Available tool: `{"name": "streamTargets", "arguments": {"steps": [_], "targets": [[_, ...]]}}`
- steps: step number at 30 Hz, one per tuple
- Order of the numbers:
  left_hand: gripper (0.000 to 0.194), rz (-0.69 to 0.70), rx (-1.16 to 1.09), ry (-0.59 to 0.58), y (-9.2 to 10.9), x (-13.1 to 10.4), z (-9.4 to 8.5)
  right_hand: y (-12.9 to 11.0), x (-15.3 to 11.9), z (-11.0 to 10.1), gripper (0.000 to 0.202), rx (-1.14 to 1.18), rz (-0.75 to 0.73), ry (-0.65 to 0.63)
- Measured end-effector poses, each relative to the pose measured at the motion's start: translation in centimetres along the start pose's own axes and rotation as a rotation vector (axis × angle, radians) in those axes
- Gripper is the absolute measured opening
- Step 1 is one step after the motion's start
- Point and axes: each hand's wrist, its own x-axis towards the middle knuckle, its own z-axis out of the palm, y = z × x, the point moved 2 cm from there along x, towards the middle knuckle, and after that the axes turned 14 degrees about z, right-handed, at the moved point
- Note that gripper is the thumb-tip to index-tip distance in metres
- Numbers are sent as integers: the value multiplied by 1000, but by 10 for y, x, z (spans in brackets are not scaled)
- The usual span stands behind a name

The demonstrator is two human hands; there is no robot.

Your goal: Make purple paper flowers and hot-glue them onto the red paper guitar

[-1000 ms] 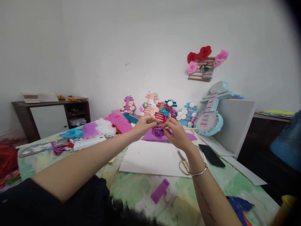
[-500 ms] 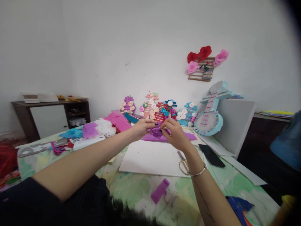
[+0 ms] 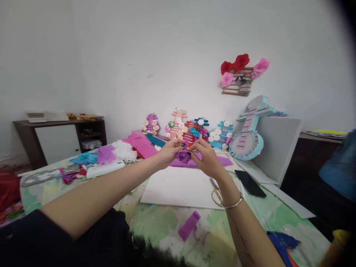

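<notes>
Far to the left of the white foam board (image 3: 178,187) stands a dark cabinet (image 3: 59,138) against the wall, and nearer the board, still on its left, lie blue, purple and white paper scraps (image 3: 107,155) on the paint-stained table (image 3: 155,222). Just above the board's far edge the left hand (image 3: 168,151) is pinched nearly closed, thumb and fingertips gripping one side of a small purple paper flower (image 3: 184,155). The flower hangs between both hands, over a purple sheet (image 3: 219,161) lying behind the board. The right hand (image 3: 207,158) meets it from the other side, fingers curled in tight on the flower and on a thin wooden stick (image 3: 225,152) that pokes out to the right. Near the board's front edge lies a folded purple strip (image 3: 189,225). At the board's right corner rest gold-handled scissors (image 3: 217,193), then a black phone (image 3: 250,183), and beyond that a pale blue guitar model (image 3: 247,135) leans against a white panel.
</notes>
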Motion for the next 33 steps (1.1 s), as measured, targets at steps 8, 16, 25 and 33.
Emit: {"name": "streamTargets", "arguments": {"steps": [8, 16, 25, 33], "targets": [[30, -12, -19, -3, -2, -4, 5, -3, 0, 0, 10, -4, 11, 32], [22, -46, -48, 52, -1, -4, 9, -3, -1, 1, 11, 35, 20, 37], [18, -47, -62, 91, 3, -3, 5, 2, 0, -2, 13, 45, 27, 26], [33, -5, 46, -77, 7, -4, 5, 4, 1, -5, 19, -7, 72, 25]]}}
